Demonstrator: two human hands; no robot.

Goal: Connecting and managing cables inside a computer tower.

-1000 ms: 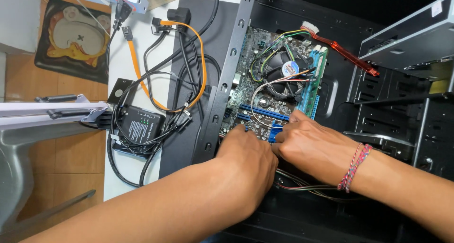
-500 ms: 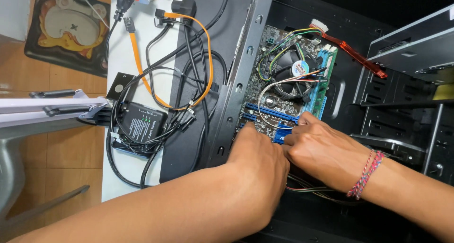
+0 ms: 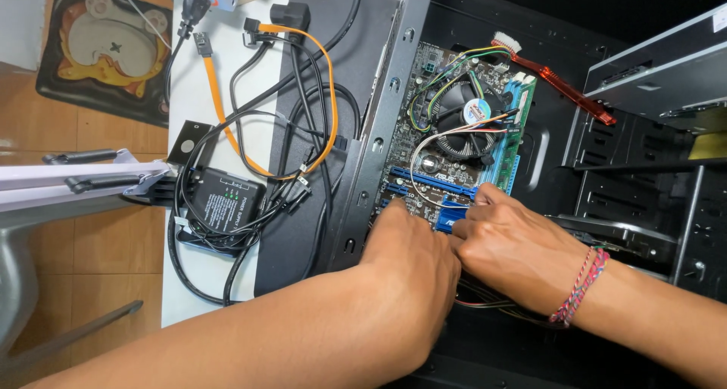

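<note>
- Left hand (image 3: pixel 413 264) and right hand (image 3: pixel 515 245) meet just below the black round cooler fan (image 3: pixel 460 109) on the green motherboard (image 3: pixel 454 143).
- Fingers curled over the blue slots (image 3: pixel 432 183); grip hidden, cannot tell.
- Judgement: board stiff, fragile; hold by edges.

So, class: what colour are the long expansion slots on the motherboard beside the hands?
Blue expansion slots; head view shows them best, beside both hands.

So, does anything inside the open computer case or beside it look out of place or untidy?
Nothing looks damaged. Both hands, left hand and right hand, are on the motherboard near its blue slots. Outside the case, black and orange cables lie in a loose tangle around a small black tester box. A red cable hangs loose across the case.
</note>
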